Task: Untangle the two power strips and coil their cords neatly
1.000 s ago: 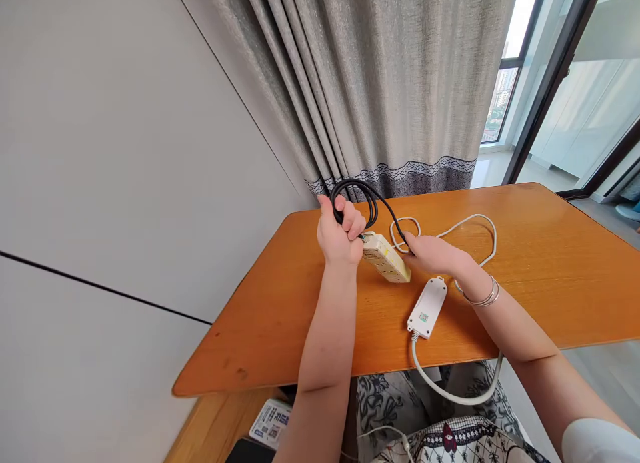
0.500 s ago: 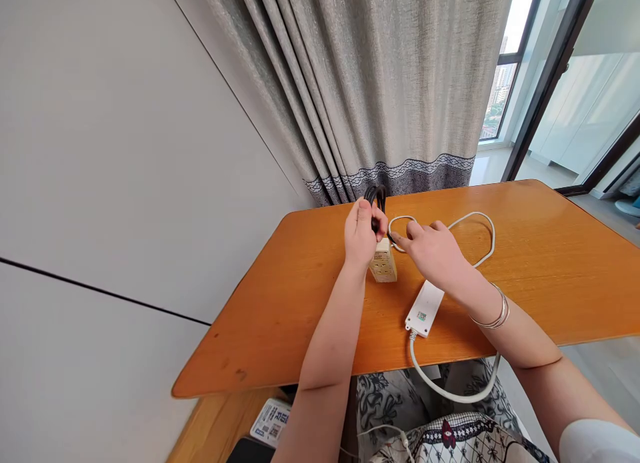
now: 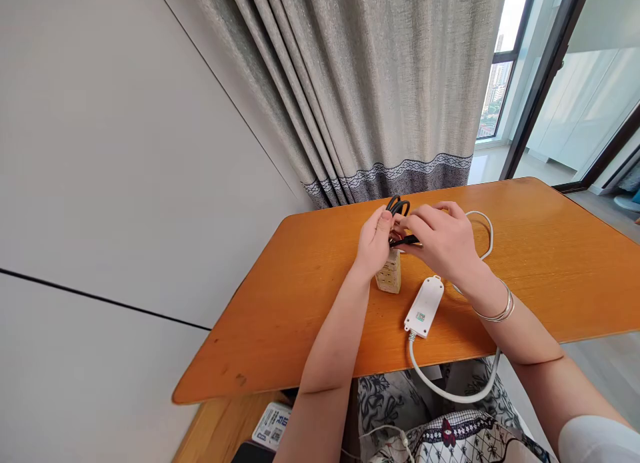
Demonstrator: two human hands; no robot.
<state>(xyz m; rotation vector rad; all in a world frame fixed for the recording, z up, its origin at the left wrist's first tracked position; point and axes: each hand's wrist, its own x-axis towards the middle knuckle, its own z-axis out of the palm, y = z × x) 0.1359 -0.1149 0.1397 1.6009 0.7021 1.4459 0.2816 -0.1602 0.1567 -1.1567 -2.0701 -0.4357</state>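
Home room, patterned curtain (image 3: 400,103), wooden table (image 3: 280,316)

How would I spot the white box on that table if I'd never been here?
On the wooden table, look between the right hand and the near edge. The white box lies there, a thick white cable curving from its near end over the edge. Unlike the cream socket block to its left, it shows a small greenish label and no sockets.

Parts of the black cord (image 3: 399,205) and the beige strip's (image 3: 389,278) upper end are hidden by the left hand (image 3: 375,242) and right hand (image 3: 443,240). The label (image 3: 421,316) below right of centre cannot be read. At lower left, the box (image 3: 270,423) is partly covered. The curtain (image 3: 390,83) is cut off above.
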